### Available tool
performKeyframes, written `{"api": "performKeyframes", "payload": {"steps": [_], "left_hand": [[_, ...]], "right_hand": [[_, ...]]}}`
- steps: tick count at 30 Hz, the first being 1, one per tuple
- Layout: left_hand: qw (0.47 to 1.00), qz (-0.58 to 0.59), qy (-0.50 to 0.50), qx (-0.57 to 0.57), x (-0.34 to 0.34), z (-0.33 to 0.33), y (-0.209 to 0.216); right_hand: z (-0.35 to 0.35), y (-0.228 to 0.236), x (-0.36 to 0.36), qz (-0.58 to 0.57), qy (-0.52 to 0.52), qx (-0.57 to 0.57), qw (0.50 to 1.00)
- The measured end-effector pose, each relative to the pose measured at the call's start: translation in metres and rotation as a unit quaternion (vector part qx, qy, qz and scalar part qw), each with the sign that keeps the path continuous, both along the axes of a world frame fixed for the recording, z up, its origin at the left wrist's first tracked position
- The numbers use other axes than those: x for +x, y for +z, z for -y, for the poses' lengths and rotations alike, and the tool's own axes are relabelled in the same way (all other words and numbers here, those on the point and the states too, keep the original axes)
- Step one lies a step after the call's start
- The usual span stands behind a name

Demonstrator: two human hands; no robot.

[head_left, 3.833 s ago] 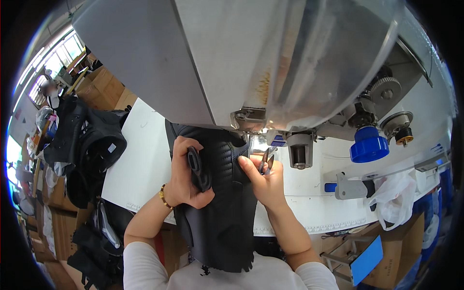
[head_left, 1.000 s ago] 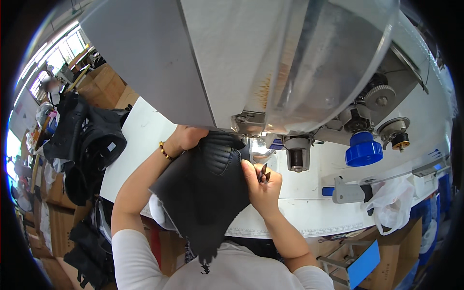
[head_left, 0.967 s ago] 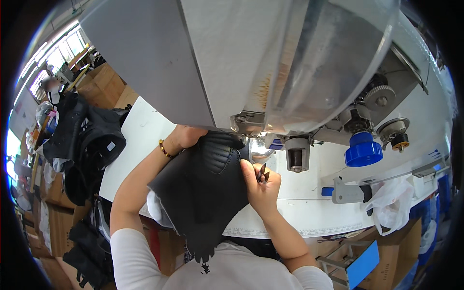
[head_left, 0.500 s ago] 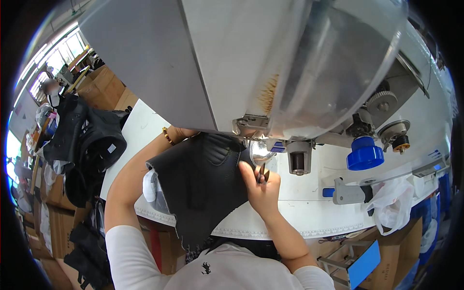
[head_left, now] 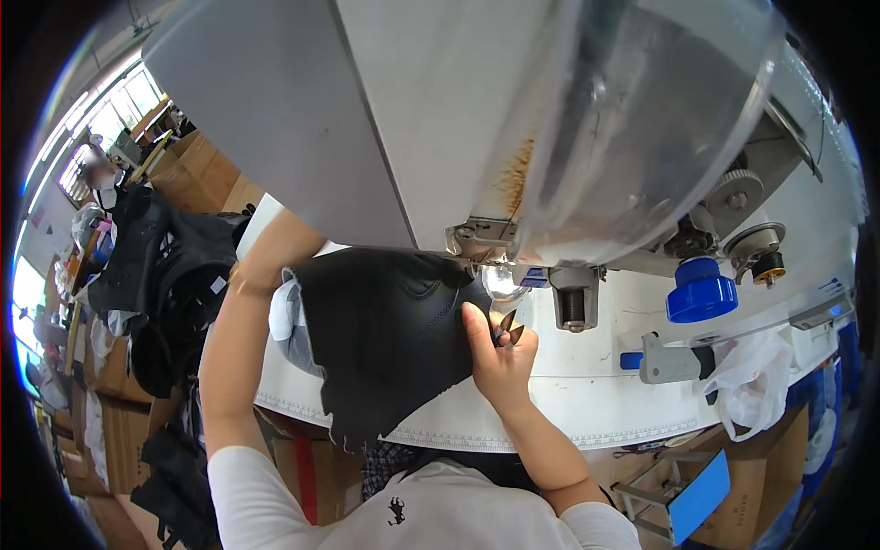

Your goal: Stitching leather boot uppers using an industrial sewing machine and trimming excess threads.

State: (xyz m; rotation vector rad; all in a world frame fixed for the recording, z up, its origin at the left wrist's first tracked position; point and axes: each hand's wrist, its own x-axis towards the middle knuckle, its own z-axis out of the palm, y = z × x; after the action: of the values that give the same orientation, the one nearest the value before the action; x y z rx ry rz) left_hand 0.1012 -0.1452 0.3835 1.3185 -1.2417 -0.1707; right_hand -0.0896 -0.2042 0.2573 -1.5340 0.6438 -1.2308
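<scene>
A black garment piece [head_left: 385, 339] with a frayed lower edge and a curved stitched seam lies under the sewing machine head [head_left: 481, 240]. White cloth [head_left: 291, 321] shows along its left side. My right hand [head_left: 502, 362] is closed around small dark thread snips [head_left: 506, 328], their blades poking out between the fingers. Its thumb rests at the garment's right edge, near the lit needle area. My left hand [head_left: 286, 246] is at the garment's upper left, smeared by motion and partly behind the machine, its fingers not visible.
A blue knob [head_left: 701, 291] and a grey lever [head_left: 669, 359] sit on the right. A white plastic bag [head_left: 756, 380] hangs at the table's right end. Black garments [head_left: 174, 266] are piled left, near cardboard boxes [head_left: 192, 174]. A ruler strip [head_left: 550, 440] edges the white table.
My left hand has drawn back leftward from beneath the machine head to the garment's upper left. The garment has shifted slightly; my right hand keeps the snips near its edge.
</scene>
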Motion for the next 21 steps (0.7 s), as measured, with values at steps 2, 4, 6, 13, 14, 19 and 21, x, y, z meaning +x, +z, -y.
{"api": "performKeyframes", "payload": {"steps": [2,4,6,13,14,19,21], "left_hand": [[1.0,-0.026,-0.001,0.006,-0.005,-0.015,-0.003],[0.973,-0.116,0.095,-0.175,-0.02,-0.058,-0.046],[0.964,-0.128,-0.045,-0.229,-0.043,-0.107,-0.076],[0.783,0.556,0.27,0.068,-0.076,-0.092,-0.138],[0.784,0.555,0.269,0.067,-0.076,-0.089,-0.14],[0.875,0.44,0.2,0.033,-0.061,-0.074,-0.124],[0.942,0.28,0.184,0.024,-0.064,-0.067,-0.118]], "right_hand": [[0.002,-0.004,0.0,-0.005,-0.02,-0.009,1.0],[0.007,-0.01,0.0,-0.004,-0.031,-0.018,0.999],[0.0,-0.004,0.002,-0.008,-0.032,-0.03,0.999],[-0.005,0.011,0.017,0.031,-0.081,-0.006,0.996],[-0.005,0.01,0.016,0.03,-0.082,-0.007,0.996],[-0.002,0.006,0.013,0.014,-0.042,-0.004,0.999],[-0.008,0.007,0.005,0.002,0.008,0.069,0.998]]}}
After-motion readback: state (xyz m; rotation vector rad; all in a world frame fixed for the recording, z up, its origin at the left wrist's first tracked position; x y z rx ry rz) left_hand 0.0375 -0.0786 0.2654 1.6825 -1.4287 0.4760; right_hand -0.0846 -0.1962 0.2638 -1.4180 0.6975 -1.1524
